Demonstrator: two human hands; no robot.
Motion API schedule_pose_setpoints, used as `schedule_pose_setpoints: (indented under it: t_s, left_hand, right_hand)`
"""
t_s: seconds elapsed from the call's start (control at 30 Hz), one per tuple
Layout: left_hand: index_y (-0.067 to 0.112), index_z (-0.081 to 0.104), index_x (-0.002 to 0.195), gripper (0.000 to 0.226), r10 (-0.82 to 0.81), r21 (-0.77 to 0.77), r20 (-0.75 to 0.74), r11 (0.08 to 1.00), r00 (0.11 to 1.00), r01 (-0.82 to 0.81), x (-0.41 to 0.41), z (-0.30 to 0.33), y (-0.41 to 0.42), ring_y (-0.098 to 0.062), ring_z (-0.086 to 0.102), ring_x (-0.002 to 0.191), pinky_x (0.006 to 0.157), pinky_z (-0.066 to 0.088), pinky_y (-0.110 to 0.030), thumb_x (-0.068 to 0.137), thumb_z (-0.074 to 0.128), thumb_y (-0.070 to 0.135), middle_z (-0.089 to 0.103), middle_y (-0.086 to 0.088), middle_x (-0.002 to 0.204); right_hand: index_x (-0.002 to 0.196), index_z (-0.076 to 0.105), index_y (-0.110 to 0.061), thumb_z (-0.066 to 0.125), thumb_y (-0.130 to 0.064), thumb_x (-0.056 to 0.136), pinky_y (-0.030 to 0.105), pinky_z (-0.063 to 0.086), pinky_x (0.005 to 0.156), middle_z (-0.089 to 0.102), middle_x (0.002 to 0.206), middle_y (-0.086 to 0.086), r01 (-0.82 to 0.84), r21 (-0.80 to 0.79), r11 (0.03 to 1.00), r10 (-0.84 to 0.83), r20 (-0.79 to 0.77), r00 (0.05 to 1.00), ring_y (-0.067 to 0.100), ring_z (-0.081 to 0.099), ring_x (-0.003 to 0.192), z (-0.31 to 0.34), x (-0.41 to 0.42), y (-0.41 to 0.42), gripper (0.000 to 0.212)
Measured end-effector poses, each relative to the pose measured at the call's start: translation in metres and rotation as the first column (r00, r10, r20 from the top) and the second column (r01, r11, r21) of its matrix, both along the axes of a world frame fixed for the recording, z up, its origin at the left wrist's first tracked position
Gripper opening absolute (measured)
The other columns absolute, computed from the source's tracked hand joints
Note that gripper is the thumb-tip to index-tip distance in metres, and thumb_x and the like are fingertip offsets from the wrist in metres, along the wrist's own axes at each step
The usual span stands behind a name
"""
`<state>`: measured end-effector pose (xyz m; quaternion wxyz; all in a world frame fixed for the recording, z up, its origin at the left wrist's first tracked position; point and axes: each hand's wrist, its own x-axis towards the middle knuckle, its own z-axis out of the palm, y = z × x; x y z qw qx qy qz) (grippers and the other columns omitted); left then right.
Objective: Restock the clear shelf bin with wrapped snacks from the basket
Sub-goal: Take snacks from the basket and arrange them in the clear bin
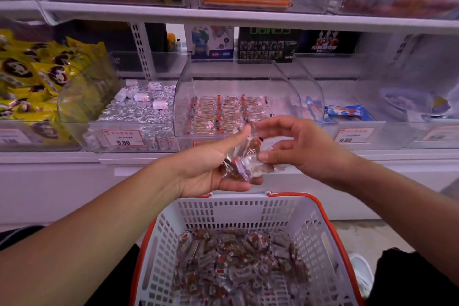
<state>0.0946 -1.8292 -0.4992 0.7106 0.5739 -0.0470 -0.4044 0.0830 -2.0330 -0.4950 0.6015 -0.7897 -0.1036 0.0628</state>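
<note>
Cupped left hand (211, 169) held clear-wrapped brown snacks (244, 164); right hand (295, 146) pinched one.
Loose wrappers risked slipping before reaching the clear curved-front plastic shelf bin (236, 97).

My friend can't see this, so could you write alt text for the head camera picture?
Two bare hands hold wrapped snacks between them, the left hand cupping a bunch, the right hand pinching one, above a white basket of more, before a clear shelf bin.
</note>
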Motion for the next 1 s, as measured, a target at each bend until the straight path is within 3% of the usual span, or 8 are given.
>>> schedule_pose_setpoints:
  t_s: [0.13,0.27,0.43,0.53,0.63,0.77,0.83,1.0]
  left_hand:
    - [0.015,0.079,0.089,0.034,-0.043,0.153,0.150,0.988,0.988,0.020,-0.002,0.002,-0.002,-0.014,0.074,0.077,0.054,0.057,-0.019,0.064,0.079,0.038,0.076,-0.007,0.091]
    - [0.021,0.076,0.088,0.016,-0.091,0.190,0.200,0.980,0.976,0.052,-0.003,0.001,-0.004,-0.009,0.073,0.084,0.055,0.054,-0.017,0.074,0.080,0.015,0.075,-0.001,0.093]
    - [0.026,0.077,0.080,0.029,-0.086,0.181,0.238,0.983,0.968,0.043,-0.001,-0.001,-0.006,-0.011,0.073,0.081,0.054,0.052,-0.017,0.078,0.078,-0.003,0.073,0.001,0.083]
    - [0.019,0.074,0.088,0.029,-0.054,0.190,0.232,0.982,0.971,0.009,0.000,-0.005,-0.007,-0.012,0.074,0.082,0.052,0.052,-0.017,0.079,0.072,-0.009,0.072,0.000,0.079]
    - [0.014,0.068,0.093,0.031,-0.038,0.254,0.268,0.967,0.963,-0.032,0.002,-0.004,-0.006,-0.012,0.073,0.074,0.048,0.051,-0.018,0.077,0.070,-0.013,0.069,-0.002,0.075]
    - [0.013,0.062,0.095,0.035,-0.168,0.433,0.427,0.900,0.889,-0.038,0.000,0.000,-0.009,-0.011,0.063,0.063,0.046,0.049,-0.022,0.073,0.071,-0.013,0.066,-0.006,0.080]
    - [0.013,0.051,0.112,0.051,-0.213,0.507,0.479,0.859,0.851,-0.071,0.000,0.001,-0.011,-0.014,0.064,0.068,0.047,0.049,-0.025,0.071,0.072,-0.009,0.067,-0.011,0.091]
    - [0.018,0.032,0.115,0.072,-0.146,0.505,0.549,0.843,0.823,-0.187,0.005,0.008,-0.007,-0.015,0.065,0.074,0.047,0.052,-0.026,0.066,0.079,-0.005,0.063,-0.011,0.097]
  right_hand:
    - [0.107,0.067,-0.022,0.087,-0.008,0.056,0.028,0.060,0.069,0.069,0.105,0.002,-0.022,-0.056,0.998,0.035,0.234,0.972,0.016,0.066,0.072,0.009,0.000,-0.003,0.056]
    - [0.101,0.070,-0.019,0.086,0.001,0.063,0.030,0.060,0.078,0.070,0.100,0.003,0.026,0.005,1.000,-0.026,0.352,0.936,0.019,0.068,0.085,-0.004,-0.006,0.009,0.046]
    - [0.135,0.056,-0.024,0.068,-0.005,0.089,0.030,0.050,0.102,0.062,0.131,-0.009,-0.005,-0.171,0.985,0.071,0.378,0.923,0.007,0.062,0.116,-0.017,-0.009,0.021,0.051]
    - [0.145,0.046,-0.020,0.061,-0.011,0.096,0.036,0.046,0.107,0.058,0.138,-0.007,-0.035,-0.287,0.957,0.145,0.370,0.918,0.005,0.055,0.126,-0.018,-0.010,0.020,0.053]
    - [0.148,0.043,-0.023,0.062,-0.008,0.095,0.039,0.045,0.108,0.054,0.142,-0.007,-0.064,-0.417,0.907,0.238,0.380,0.894,0.006,0.049,0.132,-0.012,-0.008,0.014,0.059]
    - [0.144,0.046,-0.028,0.070,-0.010,0.089,0.038,0.051,0.099,0.057,0.130,-0.008,-0.091,-0.479,0.873,0.285,0.350,0.892,0.008,0.055,0.120,-0.006,-0.006,0.007,0.063]
    - [0.142,0.049,-0.026,0.071,-0.009,0.088,0.038,0.052,0.097,0.057,0.130,-0.009,-0.140,-0.466,0.873,0.319,0.332,0.888,0.009,0.058,0.118,-0.006,-0.008,0.007,0.061]
    - [0.147,0.043,-0.019,0.067,-0.005,0.091,0.036,0.038,0.113,0.048,0.142,-0.002,-0.061,-0.459,0.886,0.293,0.453,0.842,0.011,0.043,0.136,-0.007,-0.015,0.014,0.063]
